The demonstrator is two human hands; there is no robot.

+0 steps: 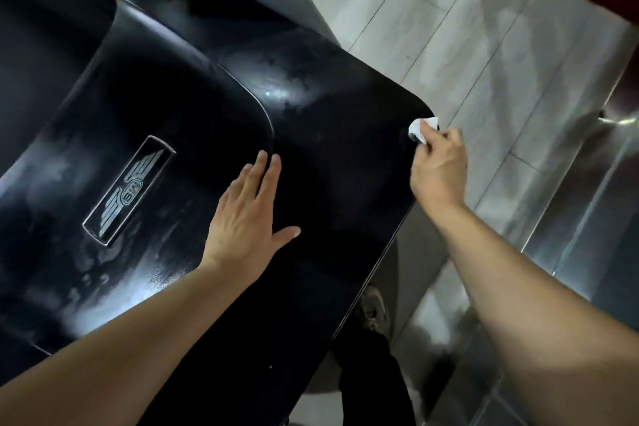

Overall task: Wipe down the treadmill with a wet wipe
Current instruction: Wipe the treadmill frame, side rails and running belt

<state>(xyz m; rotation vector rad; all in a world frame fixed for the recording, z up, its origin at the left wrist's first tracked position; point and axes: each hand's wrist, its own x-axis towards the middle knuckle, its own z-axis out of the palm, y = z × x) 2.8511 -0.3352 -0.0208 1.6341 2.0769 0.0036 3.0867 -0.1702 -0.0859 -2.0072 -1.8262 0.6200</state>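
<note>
Treadmill [145,86] black glossy hood fills frame left/centre. R hand [437,169] pinches white wet wipe [422,128] at hood's rounded corner edge. L hand [250,214] flat, fingers straight, resting on hood beside silver badge [128,191].

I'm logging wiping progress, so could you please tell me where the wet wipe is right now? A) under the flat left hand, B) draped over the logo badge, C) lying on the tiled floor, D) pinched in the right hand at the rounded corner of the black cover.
D: the right hand pinches the white wet wipe against the rounded corner of the treadmill's black cover, while the left hand lies flat and bare.
</note>
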